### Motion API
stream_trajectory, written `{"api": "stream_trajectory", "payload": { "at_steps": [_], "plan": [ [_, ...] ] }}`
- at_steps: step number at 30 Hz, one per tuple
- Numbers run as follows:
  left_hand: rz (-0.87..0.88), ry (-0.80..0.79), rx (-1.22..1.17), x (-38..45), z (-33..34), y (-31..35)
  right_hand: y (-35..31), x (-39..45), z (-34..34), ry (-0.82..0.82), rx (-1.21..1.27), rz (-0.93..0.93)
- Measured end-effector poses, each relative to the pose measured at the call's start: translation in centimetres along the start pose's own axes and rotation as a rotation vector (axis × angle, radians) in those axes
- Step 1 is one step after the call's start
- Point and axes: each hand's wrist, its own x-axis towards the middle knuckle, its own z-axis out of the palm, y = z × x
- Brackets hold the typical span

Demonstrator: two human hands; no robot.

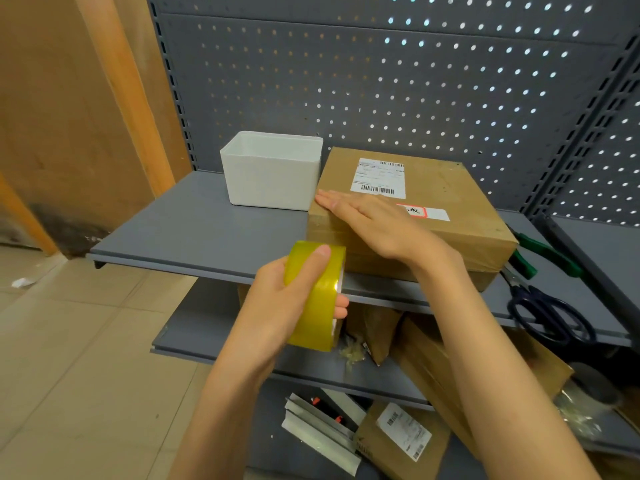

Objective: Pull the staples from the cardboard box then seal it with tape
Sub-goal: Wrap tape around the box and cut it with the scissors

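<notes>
Right hand (372, 221) lies flat, fingers straight and together, pressed on the top near-left edge of the cardboard box (460, 216). The box sits closed on the grey shelf (194, 230), just beside a white bin (273, 171). Left hand (287, 299) grips a yellow tape roll (318, 306), held at the box's near-left corner, in front of the shelf edge.
</notes>
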Motion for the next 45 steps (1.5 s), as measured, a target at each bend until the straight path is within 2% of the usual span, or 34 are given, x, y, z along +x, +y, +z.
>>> {"api": "stream_trajectory", "payload": {
  "at_steps": [15, 27, 34, 40, 45],
  "plan": [
    [0.023, 0.075, 0.110, -0.7, 0.3, -0.5, -0.4, -0.1, 0.0, 0.021, 0.003, 0.021],
    [-0.033, 0.114, 0.101, -1.1, 0.1, -1.3, -0.8, 0.0, -0.2, 0.020, 0.016, 0.066],
    [0.009, 0.193, 0.133, -1.2, 0.5, -1.2, -0.5, 0.1, 0.1, 0.028, 0.011, 0.076],
    [-0.010, 0.276, 0.063, -0.9, 0.9, -1.0, -0.4, 0.0, 0.2, 0.049, -0.018, 0.056],
    [-0.041, 0.227, 0.035, 0.0, 0.4, -0.3, -0.5, -0.1, 0.1, 0.046, -0.029, 0.046]
  ]
}}
